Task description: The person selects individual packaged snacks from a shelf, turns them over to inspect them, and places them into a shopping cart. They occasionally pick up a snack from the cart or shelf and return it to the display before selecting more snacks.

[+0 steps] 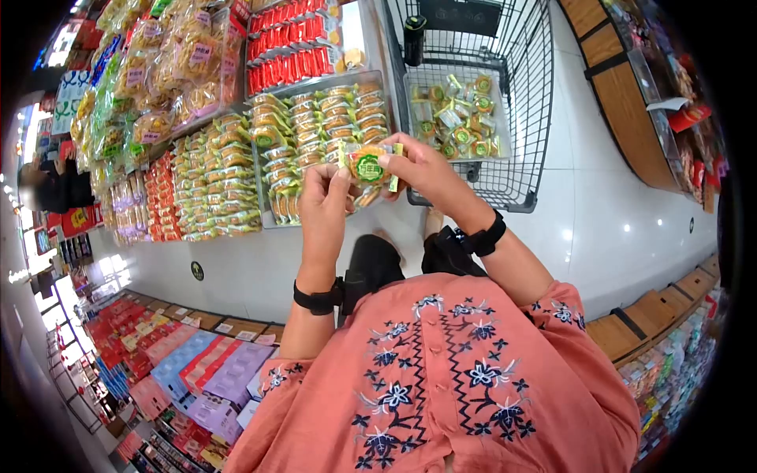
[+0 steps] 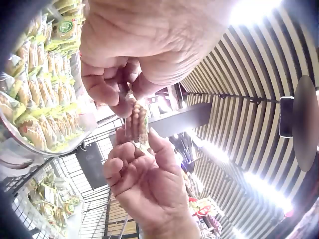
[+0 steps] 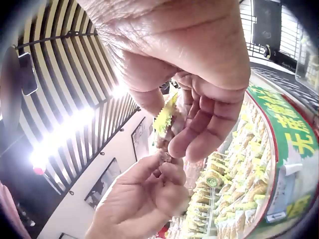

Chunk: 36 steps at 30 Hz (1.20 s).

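Both hands hold one clear-wrapped pastry packet [image 1: 368, 166] with a green round label and yellow-green ends, above the edge of a display bin. The left hand [image 1: 325, 195] pinches its left end between thumb and fingers; the right hand [image 1: 422, 169] pinches the right end, thumb on the front. In the left wrist view the packet [image 2: 137, 122] stands between the left hand [image 2: 144, 45] and the right hand [image 2: 149, 184]. From the right wrist, its jagged yellow end [image 3: 164, 119] shows beside the right hand's curled fingers [image 3: 204, 119], with the left hand [image 3: 142, 196] below.
Bins of similar packets [image 1: 217, 185] and red-wrapped snacks [image 1: 292, 59] lie ahead and left. A shopping cart [image 1: 530, 118] on the right holds a clear tray [image 1: 505, 130] of packets and a black bottle [image 1: 414, 39]. Wooden shelving [image 1: 623, 94] stands farther right, with boxed goods [image 1: 185, 366] behind at left.
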Each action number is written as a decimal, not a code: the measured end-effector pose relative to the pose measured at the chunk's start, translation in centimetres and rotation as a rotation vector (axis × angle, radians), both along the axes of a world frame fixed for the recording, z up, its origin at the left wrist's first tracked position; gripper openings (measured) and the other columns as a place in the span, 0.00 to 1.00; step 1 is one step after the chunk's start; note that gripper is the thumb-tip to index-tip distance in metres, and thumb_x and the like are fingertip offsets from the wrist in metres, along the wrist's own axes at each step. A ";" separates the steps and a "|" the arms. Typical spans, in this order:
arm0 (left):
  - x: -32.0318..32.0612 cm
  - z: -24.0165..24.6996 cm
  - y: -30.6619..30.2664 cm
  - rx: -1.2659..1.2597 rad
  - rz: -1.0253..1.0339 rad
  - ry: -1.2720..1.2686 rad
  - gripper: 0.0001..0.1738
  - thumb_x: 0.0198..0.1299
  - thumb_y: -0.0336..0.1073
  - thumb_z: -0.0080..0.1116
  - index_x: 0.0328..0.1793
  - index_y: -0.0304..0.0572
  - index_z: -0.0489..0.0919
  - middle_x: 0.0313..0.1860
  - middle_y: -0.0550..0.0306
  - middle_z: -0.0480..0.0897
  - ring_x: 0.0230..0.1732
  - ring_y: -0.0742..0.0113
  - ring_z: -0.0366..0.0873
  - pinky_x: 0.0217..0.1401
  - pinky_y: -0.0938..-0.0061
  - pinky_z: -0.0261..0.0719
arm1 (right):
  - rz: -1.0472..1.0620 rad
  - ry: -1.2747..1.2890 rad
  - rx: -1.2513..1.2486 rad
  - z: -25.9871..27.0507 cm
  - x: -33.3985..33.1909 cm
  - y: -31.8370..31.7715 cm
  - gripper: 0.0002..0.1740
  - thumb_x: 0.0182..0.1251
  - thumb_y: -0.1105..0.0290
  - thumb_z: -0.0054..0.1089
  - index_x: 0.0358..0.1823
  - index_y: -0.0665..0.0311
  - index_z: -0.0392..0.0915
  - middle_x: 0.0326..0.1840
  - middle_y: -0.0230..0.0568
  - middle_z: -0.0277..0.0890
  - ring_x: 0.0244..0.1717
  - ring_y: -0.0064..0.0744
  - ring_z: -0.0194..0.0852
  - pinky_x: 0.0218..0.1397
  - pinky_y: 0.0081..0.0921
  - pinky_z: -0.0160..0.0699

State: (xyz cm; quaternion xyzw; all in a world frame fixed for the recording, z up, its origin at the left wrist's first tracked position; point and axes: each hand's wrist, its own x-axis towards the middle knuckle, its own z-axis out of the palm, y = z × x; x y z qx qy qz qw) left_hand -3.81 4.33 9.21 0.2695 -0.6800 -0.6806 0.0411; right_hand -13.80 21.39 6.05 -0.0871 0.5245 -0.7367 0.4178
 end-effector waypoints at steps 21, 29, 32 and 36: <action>5.4 0.8 -4.7 -0.104 -0.054 0.007 0.29 0.71 0.40 0.66 0.72 0.35 0.72 0.38 0.65 0.79 0.37 0.79 0.74 0.37 0.81 0.71 | 0.166 0.103 -0.036 1.7 3.1 -4.3 0.19 0.75 0.65 0.63 0.61 0.64 0.76 0.44 0.32 0.83 0.39 0.18 0.82 0.40 0.20 0.82; 4.0 -0.8 -14.6 -0.259 -0.325 0.009 0.20 0.70 0.35 0.67 0.64 0.40 0.76 0.39 0.64 0.81 0.40 0.76 0.77 0.42 0.77 0.76 | 0.120 0.513 0.319 1.2 3.9 -11.6 0.23 0.71 0.71 0.64 0.65 0.65 0.75 0.35 0.25 0.76 0.33 0.11 0.71 0.32 0.16 0.69; 2.5 -0.2 -18.5 -0.476 -0.452 0.066 0.22 0.67 0.33 0.69 0.64 0.36 0.76 0.42 0.53 0.85 0.40 0.66 0.83 0.43 0.71 0.80 | 0.026 0.488 0.341 -1.1 4.3 -15.1 0.23 0.67 0.70 0.65 0.63 0.66 0.76 0.37 0.31 0.78 0.32 0.17 0.72 0.35 0.23 0.73; 3.2 -0.6 -21.1 -0.488 -0.418 0.105 0.22 0.63 0.34 0.70 0.61 0.35 0.78 0.48 0.46 0.84 0.44 0.54 0.84 0.47 0.64 0.82 | 0.049 0.491 0.410 0.7 4.7 -18.5 0.22 0.65 0.70 0.66 0.60 0.66 0.76 0.41 0.37 0.80 0.32 0.23 0.73 0.37 0.28 0.75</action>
